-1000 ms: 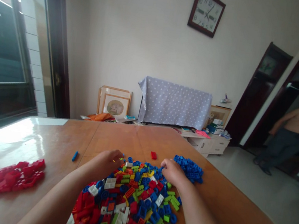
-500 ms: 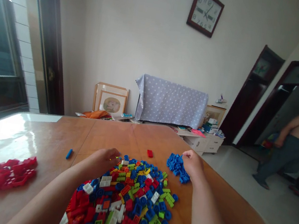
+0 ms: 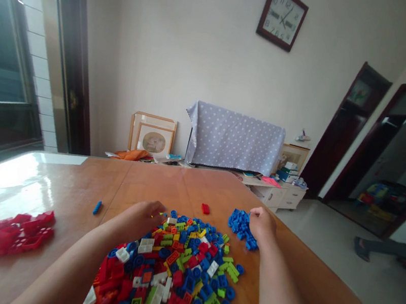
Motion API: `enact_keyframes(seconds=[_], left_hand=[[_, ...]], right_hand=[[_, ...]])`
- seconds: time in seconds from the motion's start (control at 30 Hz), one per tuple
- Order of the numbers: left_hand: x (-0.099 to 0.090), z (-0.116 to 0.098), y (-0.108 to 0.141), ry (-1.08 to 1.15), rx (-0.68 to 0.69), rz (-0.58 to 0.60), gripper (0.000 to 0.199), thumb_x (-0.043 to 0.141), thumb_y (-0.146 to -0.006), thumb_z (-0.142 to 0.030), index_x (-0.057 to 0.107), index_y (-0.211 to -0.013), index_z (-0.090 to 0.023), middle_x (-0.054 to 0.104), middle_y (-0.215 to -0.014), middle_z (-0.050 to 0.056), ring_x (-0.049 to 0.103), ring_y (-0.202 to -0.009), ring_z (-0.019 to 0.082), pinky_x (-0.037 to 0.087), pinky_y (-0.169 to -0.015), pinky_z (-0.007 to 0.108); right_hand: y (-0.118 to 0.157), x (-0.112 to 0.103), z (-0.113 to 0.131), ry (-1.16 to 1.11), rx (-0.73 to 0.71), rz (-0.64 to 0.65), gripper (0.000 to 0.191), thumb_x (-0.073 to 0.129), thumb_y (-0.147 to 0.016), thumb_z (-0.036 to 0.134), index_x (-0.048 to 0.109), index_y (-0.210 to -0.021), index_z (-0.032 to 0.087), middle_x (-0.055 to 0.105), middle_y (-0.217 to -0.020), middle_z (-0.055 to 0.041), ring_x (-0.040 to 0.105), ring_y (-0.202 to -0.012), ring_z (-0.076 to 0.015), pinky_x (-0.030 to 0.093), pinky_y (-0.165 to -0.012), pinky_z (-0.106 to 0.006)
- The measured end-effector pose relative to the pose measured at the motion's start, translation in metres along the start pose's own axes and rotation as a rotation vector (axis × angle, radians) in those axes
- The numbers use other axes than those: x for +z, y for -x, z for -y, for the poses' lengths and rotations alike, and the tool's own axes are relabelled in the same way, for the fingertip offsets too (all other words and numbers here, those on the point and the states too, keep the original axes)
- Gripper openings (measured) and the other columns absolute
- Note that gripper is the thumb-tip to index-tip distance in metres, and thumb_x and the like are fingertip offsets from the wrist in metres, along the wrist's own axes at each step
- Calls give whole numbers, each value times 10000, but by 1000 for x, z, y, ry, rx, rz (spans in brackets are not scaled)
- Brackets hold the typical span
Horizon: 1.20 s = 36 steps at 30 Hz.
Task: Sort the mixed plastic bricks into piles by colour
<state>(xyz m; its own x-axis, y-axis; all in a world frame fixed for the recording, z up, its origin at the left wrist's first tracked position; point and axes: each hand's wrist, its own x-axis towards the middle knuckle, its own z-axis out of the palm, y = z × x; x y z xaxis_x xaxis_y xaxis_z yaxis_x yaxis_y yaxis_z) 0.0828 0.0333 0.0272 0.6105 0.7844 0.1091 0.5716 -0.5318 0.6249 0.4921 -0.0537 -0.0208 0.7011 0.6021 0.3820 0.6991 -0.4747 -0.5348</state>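
My left hand (image 3: 144,219) hovers at the far left edge of a big mixed pile of toy building bricks (image 3: 184,267), its fingers loosely bent and slightly apart. Nothing shows in that hand. Beside a smaller heap of blue bricks (image 3: 240,222), my right hand (image 3: 263,224) has its fingers closed together at the heap's right edge. Whatever those fingertips may hold is hidden. The mixed pile has red, blue, green, yellow, orange and white pieces, some of them round blue ones.
One red brick (image 3: 205,209) lies beyond the pile on the brown table (image 3: 183,182). To the left are a short blue piece (image 3: 97,207) and a group of red pieces (image 3: 8,237). Another person's leg and foot (image 3: 363,249) show at the far right.
My hands stay nearly in place by the pile and the blue heap. The view has shifted slightly. At the right, the other person has moved mostly out of sight.
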Motion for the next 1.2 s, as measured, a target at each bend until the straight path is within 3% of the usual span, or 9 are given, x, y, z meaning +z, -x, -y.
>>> enact_keyframes(seconds=[0.23,0.47,0.6,0.73,0.83,0.93,1.2], left_hand=[[3,7,-1,34,20,8,404,531,-861,-483,679,-1078,-176,738,-1025,73,663,-897,206,475,-733,251],[-1,3,2,3,15,-14,357,542,-851,-436,691,-1042,-174,736,-943,65,641,-825,192,447,-686,244],[-1,0,3,9,10,-3,371,532,-852,-443,685,-1055,-173,738,-965,69,649,-840,195,456,-705,252],[0,1,3,2,0,7,372,524,-859,-459,673,-1049,-176,733,-986,73,652,-851,199,451,-690,252],[1,3,2,10,16,10,361,529,-859,-465,673,-1029,-180,729,-987,74,650,-848,200,447,-684,251],[1,4,2,14,17,13,354,538,-850,-470,677,-1004,-183,727,-958,67,644,-821,195,442,-670,252],[6,9,-1,0,26,9,397,521,-847,-496,673,-1044,-186,729,-925,57,654,-821,203,458,-681,263]], right_hand=[[0,11,-2,-53,-14,47,197,563,-799,253,728,-907,235,765,-925,-63,692,-880,-223,496,-795,-290],[0,13,-5,-103,-2,24,280,544,-821,266,706,-1044,220,756,-1041,-92,696,-958,-234,509,-828,-302],[4,11,6,-142,-39,29,306,509,-848,293,682,-1089,218,747,-1064,-91,692,-963,-229,508,-834,-305],[20,16,27,-181,-154,194,331,451,-884,305,675,-1113,221,759,-949,-44,697,-811,-171,500,-707,-243],[36,22,44,-165,-283,373,251,523,-853,314,729,-958,218,748,-809,-11,670,-742,-158,470,-663,-223],[49,25,56,-117,-386,494,161,626,-781,311,752,-820,218,738,-816,-4,649,-770,-156,448,-690,-221],[59,28,64,-45,-432,536,123,645,-765,269,754,-809,230,717,-896,-17,627,-818,-152,423,-719,-223]])
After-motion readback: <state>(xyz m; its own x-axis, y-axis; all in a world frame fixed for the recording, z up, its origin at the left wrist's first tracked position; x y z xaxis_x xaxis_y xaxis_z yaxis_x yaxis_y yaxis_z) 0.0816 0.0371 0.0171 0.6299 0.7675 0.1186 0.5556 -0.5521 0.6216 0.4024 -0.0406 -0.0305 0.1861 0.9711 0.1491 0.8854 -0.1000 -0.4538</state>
